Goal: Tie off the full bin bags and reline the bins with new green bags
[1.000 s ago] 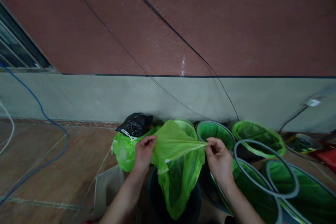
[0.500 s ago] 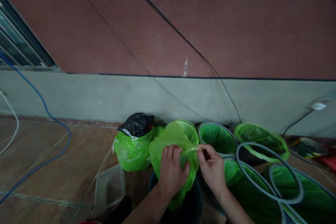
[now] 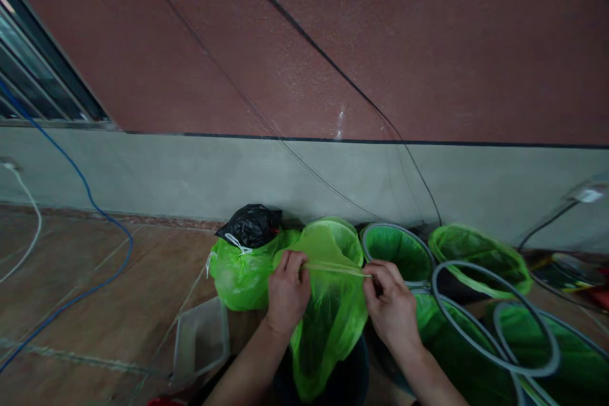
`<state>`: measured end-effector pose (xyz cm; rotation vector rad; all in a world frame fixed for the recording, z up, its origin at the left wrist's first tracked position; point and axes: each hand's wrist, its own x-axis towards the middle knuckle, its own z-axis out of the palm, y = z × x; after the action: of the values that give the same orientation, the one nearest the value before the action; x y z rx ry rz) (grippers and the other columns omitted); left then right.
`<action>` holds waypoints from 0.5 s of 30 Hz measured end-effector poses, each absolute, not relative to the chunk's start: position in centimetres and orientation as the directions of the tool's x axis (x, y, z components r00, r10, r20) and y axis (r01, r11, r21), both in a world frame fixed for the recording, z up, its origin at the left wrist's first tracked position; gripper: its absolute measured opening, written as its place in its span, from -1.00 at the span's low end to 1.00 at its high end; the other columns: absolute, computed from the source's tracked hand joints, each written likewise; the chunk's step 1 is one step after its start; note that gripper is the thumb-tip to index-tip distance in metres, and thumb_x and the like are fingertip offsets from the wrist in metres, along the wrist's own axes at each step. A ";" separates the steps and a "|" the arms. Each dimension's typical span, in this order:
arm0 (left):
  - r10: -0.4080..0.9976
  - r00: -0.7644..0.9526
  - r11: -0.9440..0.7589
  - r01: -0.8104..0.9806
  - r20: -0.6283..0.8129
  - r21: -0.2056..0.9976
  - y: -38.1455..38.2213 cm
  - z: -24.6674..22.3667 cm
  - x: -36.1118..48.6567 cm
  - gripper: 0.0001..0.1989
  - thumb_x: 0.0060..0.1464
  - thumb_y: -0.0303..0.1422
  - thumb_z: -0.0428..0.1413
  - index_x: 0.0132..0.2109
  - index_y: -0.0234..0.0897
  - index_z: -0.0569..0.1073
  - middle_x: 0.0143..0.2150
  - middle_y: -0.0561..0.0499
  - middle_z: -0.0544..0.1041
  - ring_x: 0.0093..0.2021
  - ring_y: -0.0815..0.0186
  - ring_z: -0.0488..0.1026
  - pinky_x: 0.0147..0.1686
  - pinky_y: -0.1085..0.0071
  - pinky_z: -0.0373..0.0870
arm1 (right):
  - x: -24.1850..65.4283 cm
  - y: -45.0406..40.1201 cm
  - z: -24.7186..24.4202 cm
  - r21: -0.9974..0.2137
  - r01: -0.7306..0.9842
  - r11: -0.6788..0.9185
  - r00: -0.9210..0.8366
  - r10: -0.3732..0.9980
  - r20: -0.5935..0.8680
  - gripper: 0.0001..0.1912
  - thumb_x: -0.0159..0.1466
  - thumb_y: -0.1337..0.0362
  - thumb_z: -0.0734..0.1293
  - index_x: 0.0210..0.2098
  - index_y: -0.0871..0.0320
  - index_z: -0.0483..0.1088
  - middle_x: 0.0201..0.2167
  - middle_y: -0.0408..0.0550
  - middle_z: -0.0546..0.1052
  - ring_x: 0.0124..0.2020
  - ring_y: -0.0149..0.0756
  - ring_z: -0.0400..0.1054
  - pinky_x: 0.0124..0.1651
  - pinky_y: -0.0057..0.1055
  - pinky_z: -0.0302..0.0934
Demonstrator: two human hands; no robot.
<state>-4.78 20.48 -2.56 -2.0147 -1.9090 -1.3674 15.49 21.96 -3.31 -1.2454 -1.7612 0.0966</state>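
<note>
Though gathered into a taut strip at its top, the lime-green plastic bag [image 3: 328, 330] hangs between and below the hands, over a dark bucket [image 3: 358, 371] | left hand [image 3: 288, 288], right hand [image 3: 391, 304]: both pinching that strip | left: tied green bag [image 3: 240, 280] | right: green-lined hoop bin [image 3: 397, 254]

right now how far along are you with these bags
Done: the bulging green bag with white ties looks closed, a black bag on top. In hand: the left hand and right hand stretch the top edge of a green bag over a dark bin. Left: the green-lined bins on the right stand open.
</note>
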 end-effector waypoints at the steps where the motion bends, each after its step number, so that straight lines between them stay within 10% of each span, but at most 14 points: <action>1: 0.771 -0.154 -0.236 0.832 0.618 0.502 20.6 -2.4 -5.2 -0.71 -0.01 -0.66 -0.02 -0.22 -0.20 0.39 -0.28 0.04 0.46 -0.25 0.31 0.46 -0.23 0.41 0.39 | 15.6 22.0 -3.4 -0.529 0.701 0.478 -0.043 0.769 0.638 -0.86 0.30 0.34 0.22 -0.28 0.08 0.42 -0.21 -0.05 0.51 -0.21 -0.30 0.46 -0.15 -0.37 0.33; 15: 0.681 -0.297 -0.127 0.852 0.669 0.507 21.1 -1.3 -9.0 -0.85 0.11 -0.51 0.01 -0.22 -0.24 0.45 -0.29 0.00 0.51 -0.22 0.27 0.48 -0.18 0.36 0.38 | 17.7 22.7 -4.4 -0.561 0.758 0.333 -0.015 0.869 0.495 -0.77 0.26 0.26 0.22 -0.13 0.09 0.43 -0.14 -0.01 0.51 -0.36 -0.27 0.44 -0.26 -0.29 0.36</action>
<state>-9.00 21.13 -1.30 -1.7404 -1.9448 -1.3942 17.72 22.71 -4.39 -1.4477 -1.7905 0.1731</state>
